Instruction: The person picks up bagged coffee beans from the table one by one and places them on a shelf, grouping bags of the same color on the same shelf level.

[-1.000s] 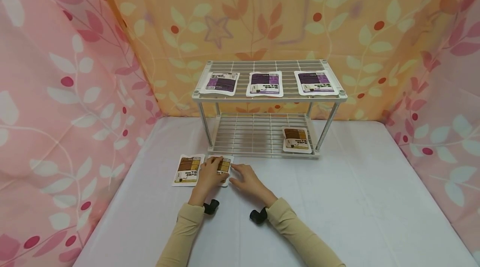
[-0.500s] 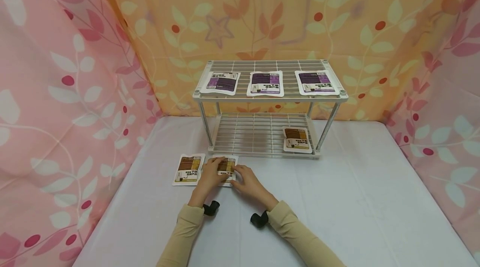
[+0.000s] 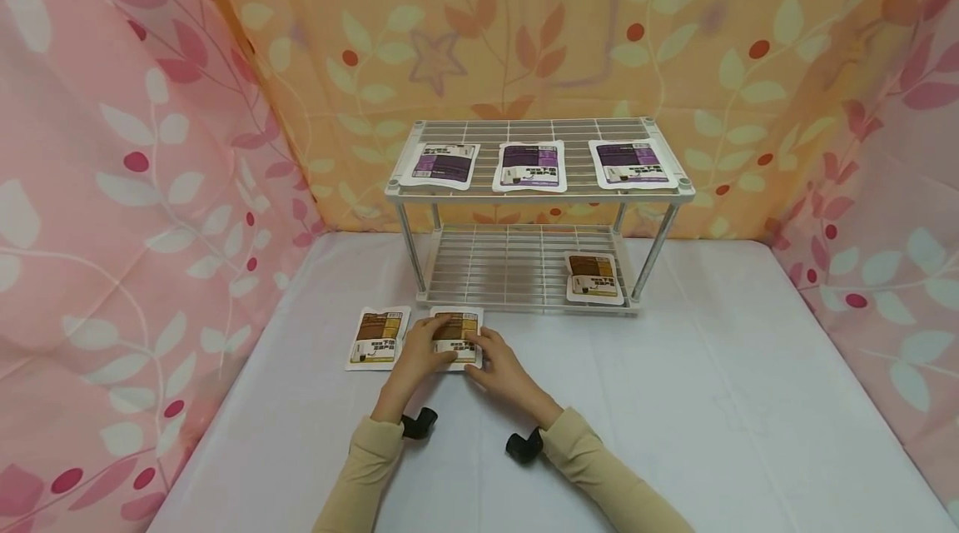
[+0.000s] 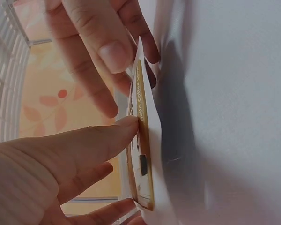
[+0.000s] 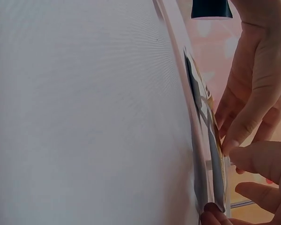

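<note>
A flat white, brown and yellow coffee pouch (image 3: 466, 323) lies on the table before the rack, between my hands. My left hand (image 3: 418, 356) rests over its left half, thumb and fingers spread across the top. In the left wrist view, that thumb touches the pouch's printed face, where "Hello, Coffee" can be read. My right hand (image 3: 508, 368) holds the right edge, with its thumb above and fingertips reaching to the table side of the rim. Left of this pouch lies a second one with the same print (image 3: 377, 339), untouched.
A white two-tier wire rack (image 3: 494, 300) stands behind. On its upper shelf lie purple pouches: left (image 3: 442, 166), middle (image 3: 530, 166) and right (image 3: 633, 164). Another brown pouch (image 3: 593, 278) lies at the lower shelf's right end. Patterned curtains (image 3: 524, 33) surround the white table (image 3: 719, 400).
The coffee pouch has slid a little to the right, widening the gap from the pouch on its left. Both hands have shifted slightly right with it.
</note>
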Available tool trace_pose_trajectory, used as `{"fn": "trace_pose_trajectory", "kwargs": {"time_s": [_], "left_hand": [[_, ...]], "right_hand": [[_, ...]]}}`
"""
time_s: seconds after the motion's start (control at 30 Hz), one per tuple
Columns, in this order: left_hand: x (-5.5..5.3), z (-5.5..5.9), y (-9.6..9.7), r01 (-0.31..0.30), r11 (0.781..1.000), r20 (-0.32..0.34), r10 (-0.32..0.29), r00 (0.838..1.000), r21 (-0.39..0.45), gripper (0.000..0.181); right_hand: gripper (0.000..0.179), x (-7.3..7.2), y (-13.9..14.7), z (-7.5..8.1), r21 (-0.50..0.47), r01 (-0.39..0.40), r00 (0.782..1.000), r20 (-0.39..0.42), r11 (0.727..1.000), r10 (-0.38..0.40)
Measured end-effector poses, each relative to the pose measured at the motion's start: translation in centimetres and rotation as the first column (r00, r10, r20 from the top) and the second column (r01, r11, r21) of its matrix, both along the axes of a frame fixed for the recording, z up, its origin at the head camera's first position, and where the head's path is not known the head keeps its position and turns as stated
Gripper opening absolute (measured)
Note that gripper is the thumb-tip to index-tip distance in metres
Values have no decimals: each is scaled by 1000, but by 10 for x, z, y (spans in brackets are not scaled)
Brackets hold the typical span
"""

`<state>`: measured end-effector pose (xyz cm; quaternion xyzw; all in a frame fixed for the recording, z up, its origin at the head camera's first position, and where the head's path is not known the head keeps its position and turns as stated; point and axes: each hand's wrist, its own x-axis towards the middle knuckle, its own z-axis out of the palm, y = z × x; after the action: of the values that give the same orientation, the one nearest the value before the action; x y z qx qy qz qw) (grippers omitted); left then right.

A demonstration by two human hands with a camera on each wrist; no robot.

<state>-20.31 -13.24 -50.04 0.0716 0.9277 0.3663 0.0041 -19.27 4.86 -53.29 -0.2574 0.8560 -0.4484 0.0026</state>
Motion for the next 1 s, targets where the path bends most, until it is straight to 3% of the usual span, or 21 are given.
{"fn": "trace_pose_trajectory", "kwargs": {"time_s": [0.3, 0.53, 1.0], "left_hand": [[4, 8, 4, 45, 999, -42, -45, 998, 10, 67], [7, 13, 9, 83, 996, -36, -82, 996, 35, 69], [2, 16, 25, 152, 988, -100, -148, 984, 32, 72]], "right_hand": [[54, 2, 8, 6, 32, 27, 1000, -17, 999, -27], [52, 2, 16, 10, 41, 51, 998, -27, 998, -50], [55, -2, 35, 17, 45, 108, 994, -38, 993, -106]]}}
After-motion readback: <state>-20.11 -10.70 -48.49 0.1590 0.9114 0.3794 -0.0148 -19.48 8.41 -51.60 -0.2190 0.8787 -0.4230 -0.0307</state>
